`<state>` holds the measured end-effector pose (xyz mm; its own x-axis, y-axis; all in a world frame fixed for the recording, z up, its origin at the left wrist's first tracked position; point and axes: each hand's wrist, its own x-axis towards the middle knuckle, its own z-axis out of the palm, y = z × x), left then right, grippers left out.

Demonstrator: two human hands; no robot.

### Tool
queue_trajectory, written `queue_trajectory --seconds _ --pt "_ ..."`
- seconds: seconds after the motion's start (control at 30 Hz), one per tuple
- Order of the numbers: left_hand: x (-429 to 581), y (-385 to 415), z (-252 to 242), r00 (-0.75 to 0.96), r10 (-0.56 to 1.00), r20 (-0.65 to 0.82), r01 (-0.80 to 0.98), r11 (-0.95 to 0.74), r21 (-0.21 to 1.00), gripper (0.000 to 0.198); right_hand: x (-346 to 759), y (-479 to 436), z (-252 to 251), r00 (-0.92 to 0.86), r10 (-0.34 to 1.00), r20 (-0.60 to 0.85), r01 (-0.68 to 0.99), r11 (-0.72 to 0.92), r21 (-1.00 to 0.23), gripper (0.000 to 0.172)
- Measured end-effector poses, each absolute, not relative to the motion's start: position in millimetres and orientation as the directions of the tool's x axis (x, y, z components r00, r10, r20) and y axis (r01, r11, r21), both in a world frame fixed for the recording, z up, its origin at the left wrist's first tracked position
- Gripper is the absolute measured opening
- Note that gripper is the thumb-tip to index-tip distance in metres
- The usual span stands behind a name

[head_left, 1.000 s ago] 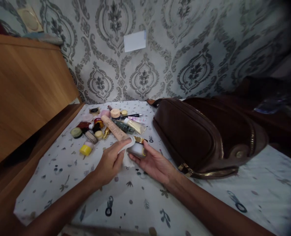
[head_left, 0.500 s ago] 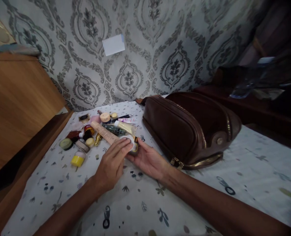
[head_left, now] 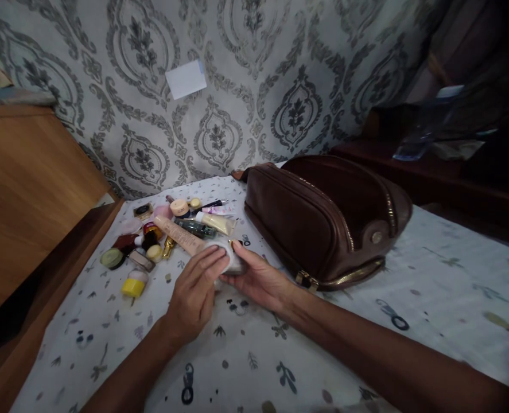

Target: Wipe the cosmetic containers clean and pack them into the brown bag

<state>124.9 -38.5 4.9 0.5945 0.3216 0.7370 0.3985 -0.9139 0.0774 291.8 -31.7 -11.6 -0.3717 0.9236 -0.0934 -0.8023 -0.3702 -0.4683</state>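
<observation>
Right hand [head_left: 260,281] cups the small white jar [head_left: 232,263] from beneath, grip half closed, left hand [head_left: 194,293] curled over its top; judged light, rigid, slippery, safest held by its sides.

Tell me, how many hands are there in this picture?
2. The left hand rests its fingers on a white jar; the right hand holds that jar from below, beside the brown bag. No others show.

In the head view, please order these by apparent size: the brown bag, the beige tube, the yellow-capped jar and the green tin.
1. brown bag
2. beige tube
3. yellow-capped jar and green tin: they look about alike, so I leave them unranked.
</observation>
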Motion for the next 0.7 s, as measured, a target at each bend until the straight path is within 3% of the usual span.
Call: queue_trajectory --seconds 0.17,0.37,0.43,0.57,0.7 --pt "126.2 -43.1 -3.1 0.721 0.211 0.66 0.37 -0.922 -0.11 0.04 291.3 -30.3 -12.4 -0.427 0.903 -0.039 -0.771 -0.387 -0.507 0.027" --pt "121.0 -38.4 -1.2 0.623 0.331 0.709 0.427 -0.903 0.046 0.046 290.0 -27.9 -12.5 -0.412 0.91 -0.04 -0.795 -0.381 -0.473 0.028" --pt "120.8 -39.3 -2.0 0.627 0.324 0.708 0.44 -0.898 0.021 0.046 290.0 -27.5 -13.7 -0.431 0.9 -0.056 -0.788 -0.406 -0.463 0.025" --pt "122.4 -43.6 -4.4 0.742 0.211 0.637 0.391 -0.907 -0.155 0.038 291.4 -27.2 -14.5 -0.476 0.879 -0.04 -0.768 -0.437 -0.468 0.026" --pt "121.2 -42.3 -1.8 0.702 0.226 0.675 0.393 -0.914 -0.102 0.038 292.1 -28.6 -12.6 -0.44 0.897 -0.046 -0.775 -0.405 -0.486 0.023"
